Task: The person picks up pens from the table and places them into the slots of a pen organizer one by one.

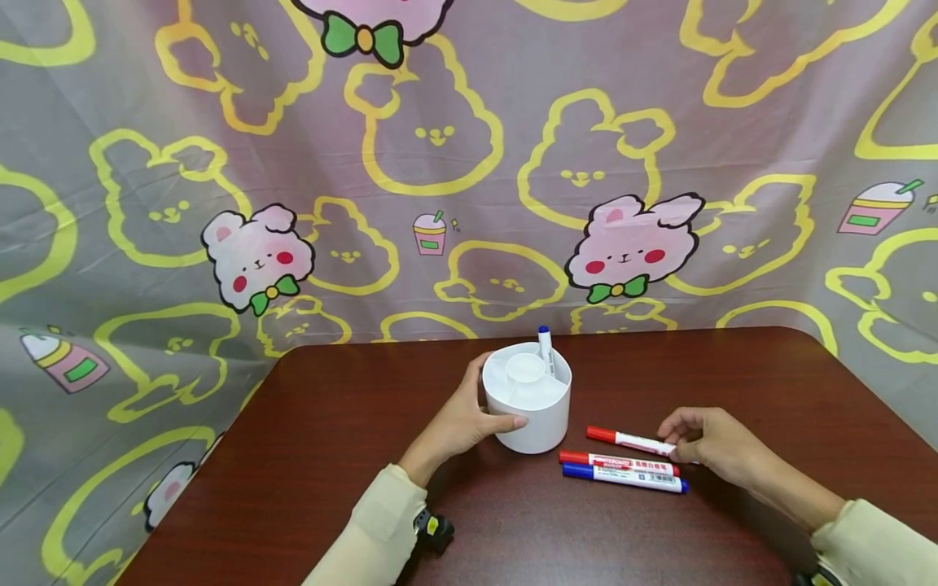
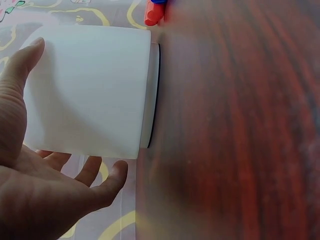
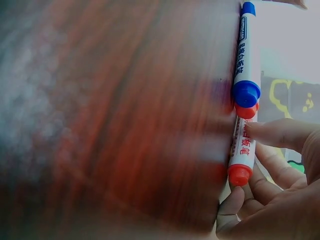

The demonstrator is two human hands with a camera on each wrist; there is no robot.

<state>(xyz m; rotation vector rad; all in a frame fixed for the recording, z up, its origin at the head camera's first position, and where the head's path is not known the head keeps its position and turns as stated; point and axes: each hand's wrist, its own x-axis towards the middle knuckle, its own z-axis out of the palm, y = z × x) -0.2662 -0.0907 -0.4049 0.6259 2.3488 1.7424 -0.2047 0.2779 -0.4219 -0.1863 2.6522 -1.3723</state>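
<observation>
A white round pen holder (image 1: 528, 407) stands on the dark wooden table (image 1: 330, 456), with a blue-capped marker (image 1: 545, 346) upright in one of its compartments. My left hand (image 1: 469, 419) curls around the holder's left side, thumb on its front wall; the left wrist view shows the holder (image 2: 90, 90) between thumb and fingers. Right of the holder lie three markers. My right hand (image 1: 692, 443) pinches the far end of the nearest-to-holder red-capped marker (image 1: 630, 441). A second red-capped marker (image 1: 615, 464) and a blue one (image 1: 623, 478) lie side by side just in front. The right wrist view shows fingers (image 3: 280, 132) on the held marker (image 3: 242, 150).
A cartoon-print cloth (image 1: 469, 163) hangs behind the table and drapes down past its left and right edges. Bare tabletop lies to the left of the holder and behind the markers. Both sleeves are cream-coloured.
</observation>
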